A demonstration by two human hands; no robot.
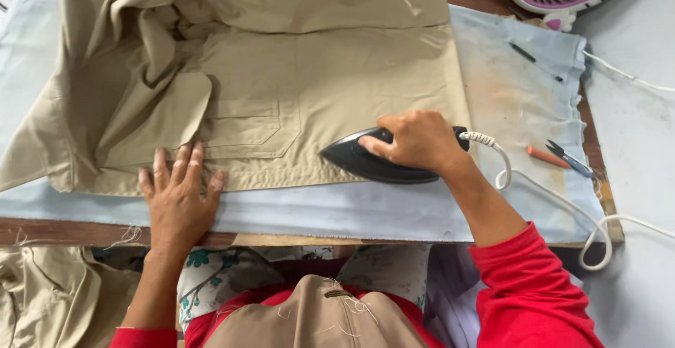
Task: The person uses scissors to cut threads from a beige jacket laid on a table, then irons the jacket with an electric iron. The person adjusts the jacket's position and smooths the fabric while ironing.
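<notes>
Bright, even daylight, soft shadows, sharp focus throughout.

We work at a wooden board [84,232] whose bare near edge shows along the front. A pale blue cloth [351,211] covers nearly all of its top. On that cloth a khaki garment [316,74] spreads from the left edge past the middle, bunched at the far left. A black iron [365,162] sits on the garment's near hem, its white cord [555,200] trailing off the right edge. Near the right edge lie snips [568,158], and farther back a pen [524,53].
</notes>
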